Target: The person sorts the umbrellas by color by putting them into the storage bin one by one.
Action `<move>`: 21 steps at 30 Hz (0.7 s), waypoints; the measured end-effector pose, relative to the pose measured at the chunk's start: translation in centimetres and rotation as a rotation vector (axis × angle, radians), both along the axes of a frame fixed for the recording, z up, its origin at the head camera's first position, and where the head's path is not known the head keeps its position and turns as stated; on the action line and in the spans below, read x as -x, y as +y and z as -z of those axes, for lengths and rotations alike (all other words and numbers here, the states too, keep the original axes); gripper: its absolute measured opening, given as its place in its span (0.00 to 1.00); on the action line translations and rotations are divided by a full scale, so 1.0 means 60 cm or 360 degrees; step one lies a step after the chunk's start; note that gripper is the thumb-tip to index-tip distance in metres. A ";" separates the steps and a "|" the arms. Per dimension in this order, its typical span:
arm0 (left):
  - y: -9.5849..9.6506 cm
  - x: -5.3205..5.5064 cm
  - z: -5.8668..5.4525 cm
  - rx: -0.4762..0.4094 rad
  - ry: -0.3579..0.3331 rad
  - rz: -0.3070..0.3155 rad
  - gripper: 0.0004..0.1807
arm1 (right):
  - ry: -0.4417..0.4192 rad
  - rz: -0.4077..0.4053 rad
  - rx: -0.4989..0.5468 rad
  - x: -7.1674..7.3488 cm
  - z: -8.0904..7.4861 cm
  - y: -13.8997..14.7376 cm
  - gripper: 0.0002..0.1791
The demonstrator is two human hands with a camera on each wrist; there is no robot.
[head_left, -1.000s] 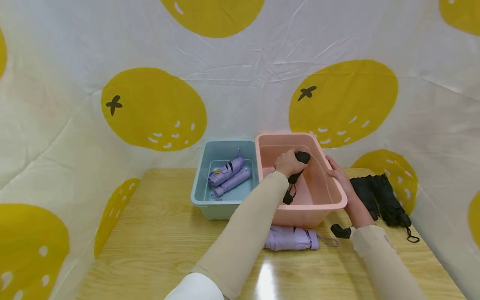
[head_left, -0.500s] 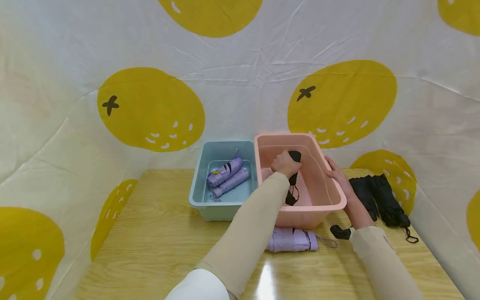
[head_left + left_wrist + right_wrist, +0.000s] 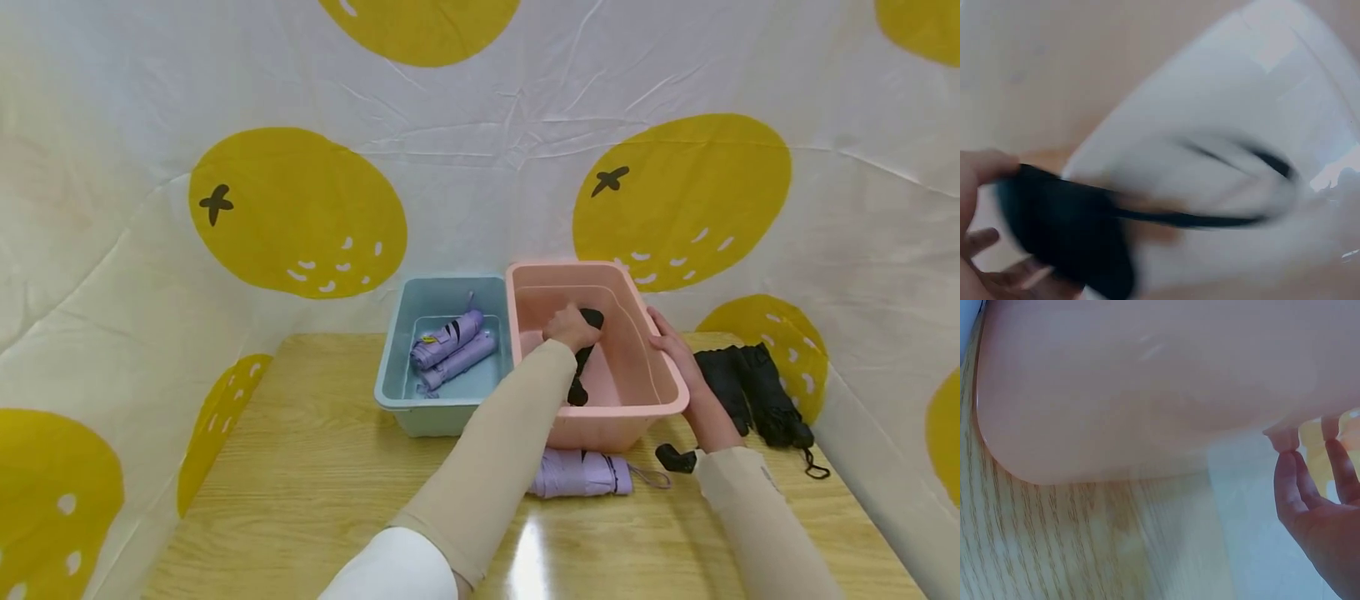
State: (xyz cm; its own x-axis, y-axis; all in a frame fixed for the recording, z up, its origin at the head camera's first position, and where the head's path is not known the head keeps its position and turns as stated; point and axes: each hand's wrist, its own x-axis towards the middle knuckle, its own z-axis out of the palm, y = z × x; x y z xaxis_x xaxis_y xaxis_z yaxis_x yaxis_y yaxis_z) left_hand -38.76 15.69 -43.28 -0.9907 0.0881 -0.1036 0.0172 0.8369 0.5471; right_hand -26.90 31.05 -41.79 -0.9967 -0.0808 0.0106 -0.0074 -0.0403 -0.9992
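Note:
My left hand (image 3: 572, 327) reaches into the pink bin (image 3: 633, 411) and grips a black folded umbrella (image 3: 592, 318). Its wrist strap (image 3: 1210, 220) loops loosely beyond my fingers in the blurred left wrist view. At the bin's right side my right hand (image 3: 677, 350) holds the rim; in the right wrist view its fingers (image 3: 1291, 481) meet the bin's edge from outside. To the left, two lilac folded umbrellas (image 3: 450, 342) lie in the light blue bin (image 3: 438, 408). Another lilac umbrella (image 3: 581, 473) lies in front of the pink bin, partly behind my left sleeve.
Black folded umbrellas (image 3: 765, 383) lie right of the pink bin, a strap trailing toward the table's edge. A curved black piece (image 3: 675, 458) shows beside my right sleeve. Behind the wooden table (image 3: 300, 500) hangs a white cloth (image 3: 465, 208) with yellow fruit prints.
The black umbrella in my left hand has shifted slightly left and lower inside the pink bin, its strap end swinging. My right hand stays at the rim.

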 end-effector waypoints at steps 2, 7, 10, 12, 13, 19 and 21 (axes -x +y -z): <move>-0.003 0.000 0.000 0.0029 -0.0021 0.0005 0.27 | 0.0008 -0.0007 0.0007 -0.001 -0.001 -0.003 0.33; -0.012 -0.010 -0.022 0.0047 0.0028 0.0041 0.20 | -0.0016 -0.0017 0.0047 -0.007 -0.008 -0.006 0.34; -0.021 -0.018 -0.041 -0.0052 0.0073 0.0098 0.24 | -0.0018 -0.0027 0.0056 -0.008 -0.010 -0.004 0.34; -0.031 -0.021 -0.053 -0.0177 0.0094 0.0165 0.27 | -0.0017 -0.0034 0.0051 -0.007 -0.011 -0.005 0.34; -0.036 -0.021 -0.059 -0.0269 0.0090 0.0185 0.28 | -0.0016 -0.0033 0.0048 -0.007 -0.012 -0.005 0.34; -0.079 -0.006 -0.090 -0.0739 0.0041 0.0309 0.32 | -0.0012 -0.0022 0.0034 -0.010 -0.012 -0.005 0.34; -0.097 0.000 -0.100 -0.0742 0.0079 0.0380 0.31 | -0.0016 -0.0033 0.0055 -0.012 -0.012 -0.003 0.34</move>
